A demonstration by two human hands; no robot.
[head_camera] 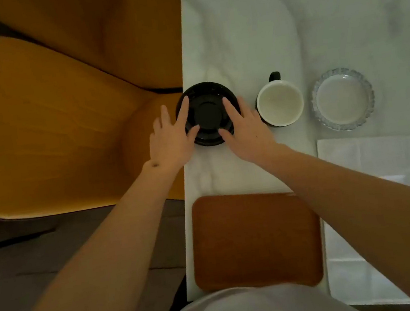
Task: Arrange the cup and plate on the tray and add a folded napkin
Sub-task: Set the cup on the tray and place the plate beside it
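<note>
At table's left edge, black plate (208,114) lay flat; left hand (172,140) and right hand (244,131), fingers spread, pressed on its 2 sides. Cup (280,104) just right of plate. Tray (255,240) bare at near edge; napkin (376,184) unfolded beside tray.

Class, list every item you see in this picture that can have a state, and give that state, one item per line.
Black saucer: on the table edge, both hands on it.
Left hand: fingers spread on the saucer's left side.
Right hand: fingers spread on its right side.
White cup: upright, empty.
Glass dish: upright, empty.
Wooden tray: empty.
White napkin: spread flat.
</note>
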